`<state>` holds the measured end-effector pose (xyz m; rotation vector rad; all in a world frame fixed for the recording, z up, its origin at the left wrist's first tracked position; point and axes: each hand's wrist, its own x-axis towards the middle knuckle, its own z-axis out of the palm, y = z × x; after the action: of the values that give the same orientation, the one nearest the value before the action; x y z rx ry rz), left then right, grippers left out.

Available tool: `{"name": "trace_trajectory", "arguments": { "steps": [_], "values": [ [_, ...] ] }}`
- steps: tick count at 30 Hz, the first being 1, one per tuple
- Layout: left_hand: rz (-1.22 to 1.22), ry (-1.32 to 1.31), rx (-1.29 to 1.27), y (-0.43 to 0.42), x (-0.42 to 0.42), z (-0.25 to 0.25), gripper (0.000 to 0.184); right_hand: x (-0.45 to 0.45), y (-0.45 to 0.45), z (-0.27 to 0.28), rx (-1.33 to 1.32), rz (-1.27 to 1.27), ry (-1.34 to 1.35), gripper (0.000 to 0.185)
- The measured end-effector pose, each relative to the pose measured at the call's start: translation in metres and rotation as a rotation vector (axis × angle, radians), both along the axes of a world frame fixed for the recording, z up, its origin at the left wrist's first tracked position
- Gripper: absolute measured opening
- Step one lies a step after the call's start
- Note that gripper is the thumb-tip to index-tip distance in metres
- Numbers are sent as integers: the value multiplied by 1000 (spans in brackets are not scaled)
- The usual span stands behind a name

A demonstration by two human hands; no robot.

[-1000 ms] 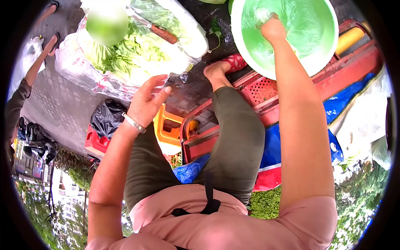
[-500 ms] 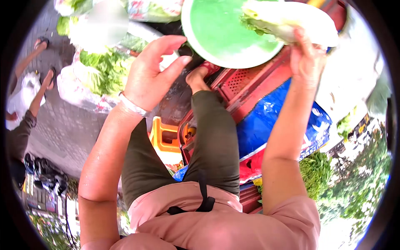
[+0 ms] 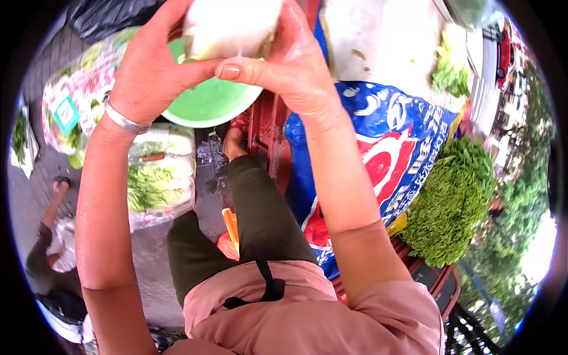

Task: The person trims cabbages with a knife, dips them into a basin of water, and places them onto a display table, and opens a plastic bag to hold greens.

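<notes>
Near the top edge I have a pale head of Chinese cabbage (image 3: pixel 232 26) between both hands, its upper part cut off by the frame. My left hand (image 3: pixel 145 77), with a silver bangle at its wrist, grips its left side. Around the right side curls my right hand (image 3: pixel 293 74). Both thumbs almost meet along the cabbage's near end. Below the hands is a green basin with a white rim (image 3: pixel 204 121), partly hidden by them. Water glistens on my right hand.
Bagged leafy vegetables (image 3: pixel 157 189) lie left, with a brown handle (image 3: pixel 149 158) on top. A red crate (image 3: pixel 266 127) and blue printed sack (image 3: pixel 376 133) stand right, beside bunched greens (image 3: pixel 452 201). An orange plastic piece (image 3: pixel 231 228) shows between my legs. A person (image 3: pixel 50 260) is far left.
The cabbage has moved from the right to in front of me. My left hand, empty and apart before, now grips it with my right. The view has shifted to the right.
</notes>
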<state>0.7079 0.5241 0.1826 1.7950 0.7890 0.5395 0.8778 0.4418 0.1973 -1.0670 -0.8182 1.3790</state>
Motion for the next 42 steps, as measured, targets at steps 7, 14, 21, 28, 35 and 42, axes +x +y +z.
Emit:
{"name": "trace_trajectory", "arguments": {
  "steps": [7, 14, 21, 28, 35, 42],
  "values": [
    [61, -63, -296, -22, 162, 85, 52, 79, -46, 43, -24, -455, -907, 120],
    [-535, 174, 201, -60, 327, 97, 63, 276, -167, 94, -372, -843, -429, 62],
    [-577, 855, 793, -48, 437, 43, 91, 515, -264, 125, -805, -966, -1092, 85],
    [-605, 1001, 648, -35, 488, 21, 104, 668, -258, 97, -856, -955, -1359, 83],
    [-636, 1018, 631, -36, 490, 21, 105, 735, -193, 68, -891, -841, -1527, 100],
    [-692, 1094, 633, -36, 494, 30, 105, 773, -156, 29, -904, -799, -1591, 81]
  ]
}}
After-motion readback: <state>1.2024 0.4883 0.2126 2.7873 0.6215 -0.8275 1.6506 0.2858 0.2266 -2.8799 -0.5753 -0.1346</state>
